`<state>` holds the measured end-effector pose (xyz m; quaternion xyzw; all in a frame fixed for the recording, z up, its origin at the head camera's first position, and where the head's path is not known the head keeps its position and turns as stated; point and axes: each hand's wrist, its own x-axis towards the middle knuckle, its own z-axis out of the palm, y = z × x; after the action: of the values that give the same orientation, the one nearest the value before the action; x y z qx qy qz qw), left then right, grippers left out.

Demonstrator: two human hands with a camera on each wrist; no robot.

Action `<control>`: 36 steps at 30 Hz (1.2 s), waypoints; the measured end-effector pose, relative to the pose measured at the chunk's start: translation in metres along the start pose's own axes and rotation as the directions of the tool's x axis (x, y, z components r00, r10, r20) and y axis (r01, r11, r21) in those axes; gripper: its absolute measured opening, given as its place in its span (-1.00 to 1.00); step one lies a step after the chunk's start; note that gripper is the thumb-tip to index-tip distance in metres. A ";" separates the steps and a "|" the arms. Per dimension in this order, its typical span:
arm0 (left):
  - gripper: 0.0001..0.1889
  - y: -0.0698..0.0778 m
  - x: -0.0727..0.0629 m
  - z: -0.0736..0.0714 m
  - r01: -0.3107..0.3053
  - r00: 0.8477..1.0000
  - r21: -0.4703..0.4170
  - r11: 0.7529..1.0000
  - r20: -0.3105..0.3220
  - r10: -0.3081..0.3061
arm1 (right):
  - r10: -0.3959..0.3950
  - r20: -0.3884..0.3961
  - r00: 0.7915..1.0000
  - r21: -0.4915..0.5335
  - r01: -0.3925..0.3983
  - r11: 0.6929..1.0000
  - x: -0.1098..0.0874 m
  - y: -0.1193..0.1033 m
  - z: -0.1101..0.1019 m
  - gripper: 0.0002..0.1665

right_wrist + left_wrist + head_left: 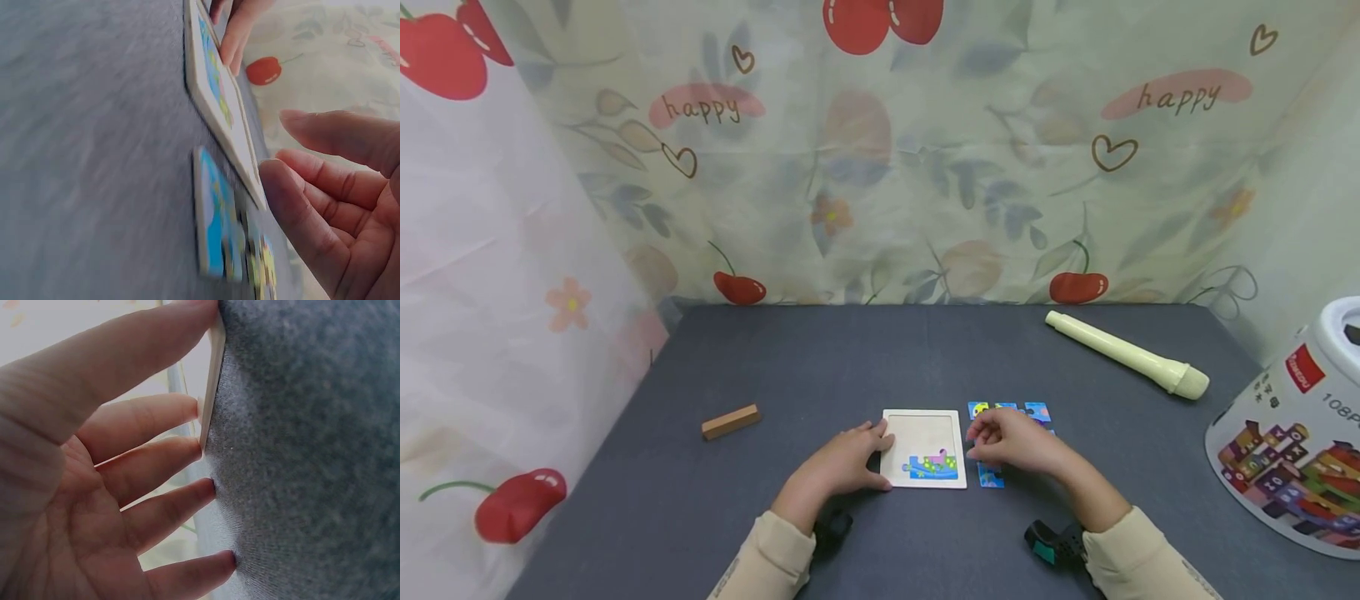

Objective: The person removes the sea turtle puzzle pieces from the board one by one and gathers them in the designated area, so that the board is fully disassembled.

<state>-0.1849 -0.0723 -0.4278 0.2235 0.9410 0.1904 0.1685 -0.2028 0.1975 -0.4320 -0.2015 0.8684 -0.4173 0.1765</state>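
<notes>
A square wooden puzzle tray lies on the dark table, with several joined blue, green and pink jigsaw pieces along its lower right. My left hand rests at the tray's left side, thumb at the near corner and fingertips along the edge; in the left wrist view its fingers are spread and fairly straight. My right hand hovers over loose jigsaw pieces right of the tray, partly hiding them. In the right wrist view, its thumb and index fingertip stand apart with nothing between them, above a blue piece.
A small wooden block lies to the left. At the back right is a pale yellow toy microphone. A large white printed tub stands at the right edge. Patterned curtains hang behind the table.
</notes>
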 end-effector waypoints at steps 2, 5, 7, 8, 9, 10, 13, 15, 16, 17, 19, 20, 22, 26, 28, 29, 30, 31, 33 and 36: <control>-0.31 0.000 0.000 0.000 0.004 1.000 0.001 1.000 0.001 -0.004 | -0.009 0.008 1.000 -0.011 0.009 1.000 0.008 -0.002 0.002 -0.75; -0.32 0.001 0.001 0.000 0.012 1.000 0.007 1.000 0.004 -0.012 | -0.021 0.018 1.000 -0.024 0.021 0.999 0.018 -0.008 0.004 -0.75; -0.32 0.002 0.001 -0.001 0.016 1.000 0.007 1.000 0.005 -0.016 | -0.032 0.032 0.999 -0.027 0.033 0.999 0.023 -0.012 0.006 -0.74; -0.32 0.002 0.001 -0.001 0.016 1.000 0.007 1.000 0.006 -0.016 | -0.032 0.041 0.999 -0.029 0.033 0.999 0.026 -0.014 0.007 -0.73; -0.33 0.002 0.001 -0.001 0.016 1.000 0.006 1.000 0.008 -0.016 | -0.030 0.053 0.998 -0.034 0.032 0.999 0.029 -0.015 0.008 -0.73; -0.33 0.002 0.001 -0.001 0.014 1.000 0.006 1.000 0.007 -0.014 | -0.031 0.066 0.997 -0.036 0.034 0.999 0.031 -0.016 0.009 -0.72; -0.33 0.001 0.001 -0.001 0.006 1.000 0.003 1.000 0.007 -0.006 | -0.024 0.106 0.994 -0.038 0.028 0.999 0.037 -0.020 0.013 -0.72; -0.33 0.001 0.001 -0.001 0.001 1.000 0.002 1.000 0.005 -0.001 | -0.017 0.122 0.992 -0.039 0.022 0.999 0.040 -0.022 0.016 -0.73; -0.34 0.001 0.001 0.000 -0.001 1.000 0.001 1.000 0.003 0.001 | -0.014 0.127 0.992 -0.038 0.019 0.999 0.041 -0.023 0.017 -0.75; -0.34 0.001 0.001 0.000 0.000 1.000 0.002 1.000 0.002 0.000 | -0.012 0.131 0.991 -0.037 0.017 0.999 0.042 -0.024 0.018 -0.76; -0.34 0.001 0.001 0.000 0.001 1.000 0.005 1.000 0.000 -0.001 | -0.008 0.134 0.991 -0.039 0.013 0.999 0.042 -0.025 0.021 -0.78; -0.34 0.001 0.001 0.000 0.003 1.000 0.008 1.000 0.000 -0.003 | -0.004 0.137 0.991 -0.038 0.009 0.999 0.042 -0.026 0.022 -0.79; -0.34 0.001 0.001 0.000 0.008 1.000 0.007 1.000 0.002 -0.008 | 0.002 0.141 0.990 -0.035 0.003 0.999 0.041 -0.027 0.024 -0.81; -0.34 0.001 0.001 -0.001 0.014 1.000 -0.003 1.000 0.007 -0.014 | -0.005 0.151 0.989 -0.028 0.009 1.000 0.039 -0.028 0.028 -0.84; -0.34 0.001 0.001 -0.001 0.015 1.000 -0.005 1.000 0.009 -0.015 | -0.017 0.154 0.988 -0.028 0.022 0.999 0.038 -0.029 0.029 -0.85; -0.34 0.001 0.001 -0.002 0.015 1.000 -0.005 1.000 0.008 -0.015 | -0.022 0.155 0.988 -0.030 0.027 0.999 0.038 -0.030 0.029 -0.86; -0.34 0.001 0.001 -0.002 0.015 1.000 -0.004 1.000 0.008 -0.015 | -0.027 0.158 0.987 -0.034 0.033 0.999 0.038 -0.030 0.029 -0.86; -0.34 0.001 0.001 -0.002 0.013 1.000 -0.001 1.000 0.007 -0.013 | -0.032 0.159 0.987 -0.041 0.039 0.998 0.037 -0.030 0.029 -0.86; -0.34 0.001 0.001 -0.002 0.013 1.000 0.001 1.000 0.006 -0.013 | -0.029 0.155 0.988 -0.048 0.037 0.998 0.037 -0.031 0.030 -0.87; -0.34 0.000 0.001 -0.001 0.010 1.000 -0.001 1.000 0.006 -0.010 | -0.019 0.142 0.990 -0.060 0.027 0.998 0.037 -0.031 0.031 -0.89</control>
<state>-0.1862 -0.0720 -0.4267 0.2194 0.9414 0.1893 0.1724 -0.2132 0.1407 -0.4308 -0.2460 0.8637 -0.3771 0.2267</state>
